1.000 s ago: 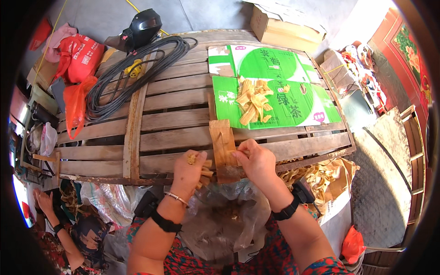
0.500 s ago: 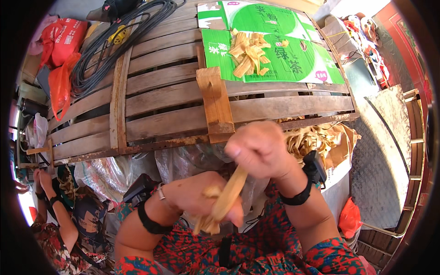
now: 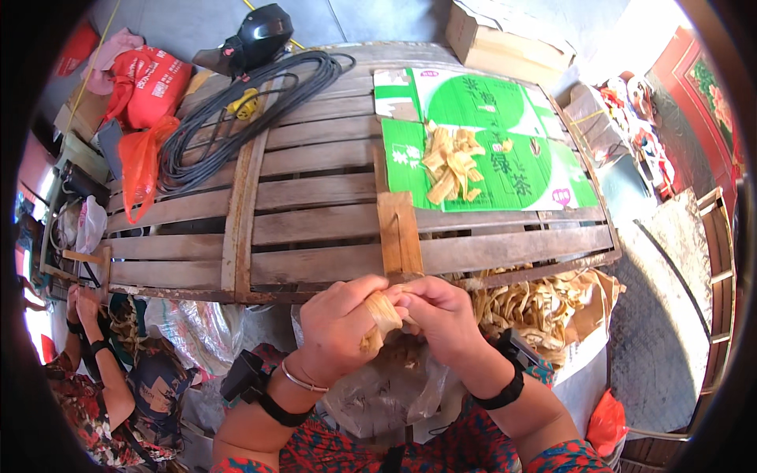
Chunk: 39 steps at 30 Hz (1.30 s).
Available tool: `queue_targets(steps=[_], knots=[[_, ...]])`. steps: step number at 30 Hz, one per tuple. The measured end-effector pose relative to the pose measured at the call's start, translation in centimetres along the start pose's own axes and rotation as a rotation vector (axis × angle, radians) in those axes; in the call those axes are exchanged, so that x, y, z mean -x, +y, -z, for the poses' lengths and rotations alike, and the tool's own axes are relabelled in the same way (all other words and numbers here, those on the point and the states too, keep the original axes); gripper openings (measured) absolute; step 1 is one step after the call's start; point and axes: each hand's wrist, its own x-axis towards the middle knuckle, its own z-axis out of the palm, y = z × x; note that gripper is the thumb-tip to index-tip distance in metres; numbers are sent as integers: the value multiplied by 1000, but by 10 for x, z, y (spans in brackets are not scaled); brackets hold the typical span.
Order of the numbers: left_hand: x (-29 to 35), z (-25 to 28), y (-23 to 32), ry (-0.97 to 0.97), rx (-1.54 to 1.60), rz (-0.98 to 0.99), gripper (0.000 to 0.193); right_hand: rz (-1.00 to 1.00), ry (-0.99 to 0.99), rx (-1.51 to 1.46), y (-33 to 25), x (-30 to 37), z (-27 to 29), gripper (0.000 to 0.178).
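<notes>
My left hand (image 3: 339,325) is closed round a tan, dried, husk-like strip (image 3: 384,318), whose folded end shows between the fingers. Close beside it, my right hand (image 3: 441,311) pinches the strip's other part; its very tip is hidden by the fingers. Both hands meet just in front of the slatted table's near edge, by a wooden block (image 3: 400,236) fixed there. On a green cardboard sheet (image 3: 544,177) lies a small pile of similar folded pieces (image 3: 453,165). Many loose strips (image 3: 524,311) fill an opened bag to the right, below the table edge.
The slatted wooden table (image 3: 315,189) has a rusty metal frame. A coil of dark cable (image 3: 213,130) and a black helmet-like object (image 3: 264,35) lie at its far left, near an orange plastic bag (image 3: 140,169). A co-worker's arms (image 3: 110,370) show at lower left.
My hands have come together and up to the table edge; before, my left hand was lower, with the strip stretched between them. The view has shifted, so the table appears lower.
</notes>
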Motion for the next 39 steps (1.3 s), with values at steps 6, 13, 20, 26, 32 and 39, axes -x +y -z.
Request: queue_targets(steps=[6, 13, 20, 26, 32, 39], knots=[[1, 5, -6, -367, 50, 262, 19, 496, -105, 815, -7, 2, 5, 16], [-8, 16, -6, -202, 480, 253, 8, 11, -276, 393, -17, -2, 11, 39], [-7, 35, -13, 1, 900, 652, 11, -259, -372, -8, -31, 2, 18, 44], [-2, 12, -18, -126, 1036, 893, 19, -208, -214, 173, -28, -3, 14, 34], [4, 0, -12, -189, 1164, 1104, 11, -217, -174, 358, -30, -1, 13, 31], [1, -22, -25, 18, 1093, 1042, 9, 96, 87, 507, -21, -23, 40, 18]])
